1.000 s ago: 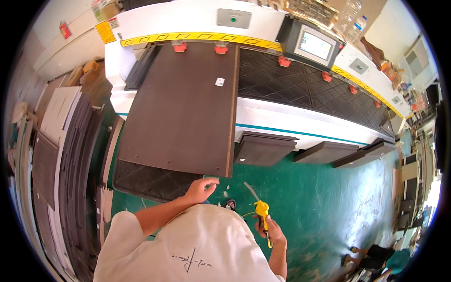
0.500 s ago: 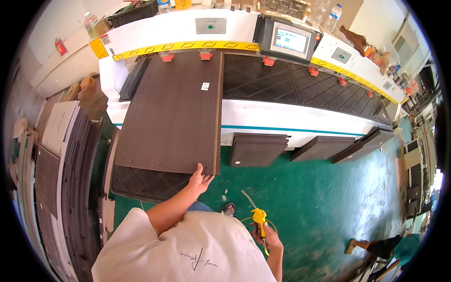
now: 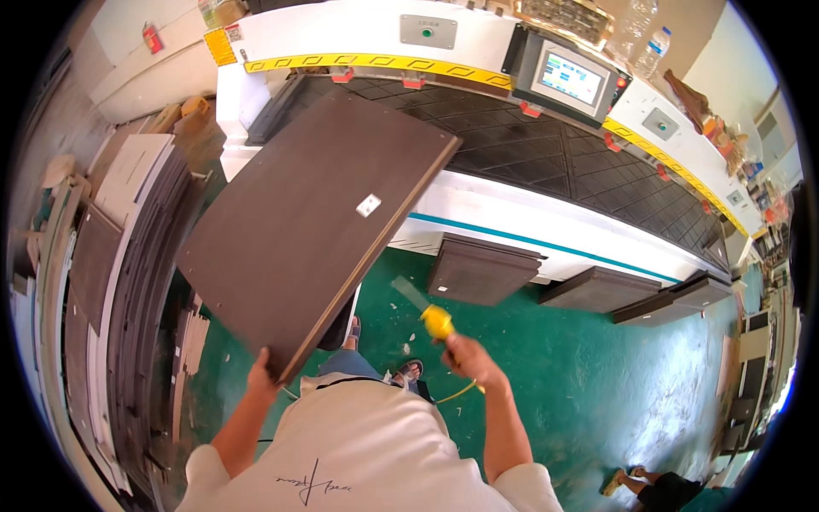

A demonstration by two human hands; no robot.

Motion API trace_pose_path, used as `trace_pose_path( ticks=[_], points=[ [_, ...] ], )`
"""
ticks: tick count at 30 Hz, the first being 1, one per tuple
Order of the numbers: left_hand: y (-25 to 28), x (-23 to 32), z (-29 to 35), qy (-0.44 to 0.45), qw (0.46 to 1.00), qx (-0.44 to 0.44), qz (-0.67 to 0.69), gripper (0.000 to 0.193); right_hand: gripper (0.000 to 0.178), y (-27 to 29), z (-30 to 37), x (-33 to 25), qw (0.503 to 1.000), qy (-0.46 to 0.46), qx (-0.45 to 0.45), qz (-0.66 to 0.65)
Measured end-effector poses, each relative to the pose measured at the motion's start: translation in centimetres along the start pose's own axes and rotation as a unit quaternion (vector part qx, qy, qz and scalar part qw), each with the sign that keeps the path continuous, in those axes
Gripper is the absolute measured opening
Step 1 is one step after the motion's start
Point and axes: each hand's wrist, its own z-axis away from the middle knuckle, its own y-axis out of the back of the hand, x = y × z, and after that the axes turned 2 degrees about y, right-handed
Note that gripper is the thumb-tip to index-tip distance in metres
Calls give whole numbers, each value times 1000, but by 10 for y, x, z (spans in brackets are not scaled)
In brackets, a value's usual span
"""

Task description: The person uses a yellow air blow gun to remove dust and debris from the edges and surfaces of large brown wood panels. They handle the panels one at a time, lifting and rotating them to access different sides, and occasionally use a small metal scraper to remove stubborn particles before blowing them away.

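A large dark brown panel (image 3: 299, 213) with a white label lies askew, its far end over the machine's black bed (image 3: 529, 145). My left hand (image 3: 263, 372) grips its near corner, thumb on top and the other fingers hidden beneath. Over the green floor, my right hand (image 3: 466, 357) is closed round a yellow air blow gun (image 3: 438, 322), whose thin nozzle points forward and left. A yellow hose (image 3: 458, 393) trails below that hand.
A white machine beam with yellow edging (image 3: 375, 61) and a touchscreen (image 3: 570, 77) spans the far side. Brown panels (image 3: 486, 269) lean against its base. More boards (image 3: 141, 273) stand stacked at left. Another person's legs (image 3: 636, 482) show at lower right.
The panel has turned and slid toward me, its near corner swinging left with my left hand. My right hand has raised the blow gun forward. The view has shifted a little.
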Motion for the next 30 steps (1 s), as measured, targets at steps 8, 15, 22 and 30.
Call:
trace_pose_path(
  ticks=[8,15,22,30],
  points=[
    [196,8,3,-57,922,381,25,81,56,25,-50,-55,964,4,224,140],
    [237,42,-13,-90,822,516,-221,90,61,-7,-84,-85,961,-75,219,150],
    [268,117,-61,-121,757,527,-366,83,64,-40,-166,-133,964,-73,219,134],
    [260,199,-127,-186,704,531,-432,72,66,-45,-225,-145,946,-128,267,130]
  ],
)
